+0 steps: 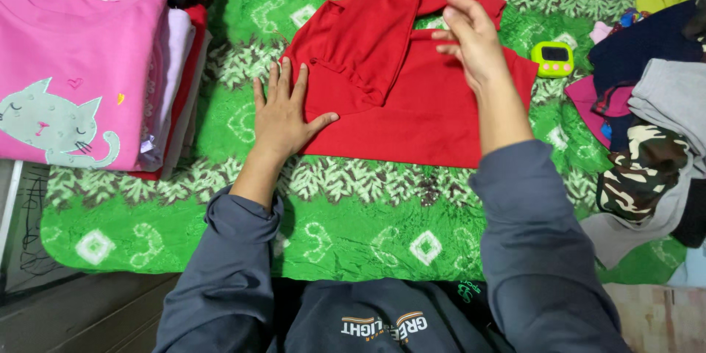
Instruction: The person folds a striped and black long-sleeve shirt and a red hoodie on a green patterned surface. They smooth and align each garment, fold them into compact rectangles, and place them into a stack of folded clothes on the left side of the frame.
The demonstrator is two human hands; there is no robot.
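Observation:
A red garment (412, 114) lies partly folded on a green patterned cloth (353, 213). My left hand (283, 114) rests flat on the garment's left edge, fingers spread, pressing it down. My right hand (471, 40) is raised over the upper right of the garment, fingers pinching a folded red sleeve or flap that crosses toward the left. Both arms wear grey-blue sleeves.
A stack of folded clothes with a pink cat-print top (73, 73) sits at the left. A loose pile of dark, grey and camouflage clothes (647, 132) lies at the right. A small yellow-green digital timer (553, 59) rests beside the red garment.

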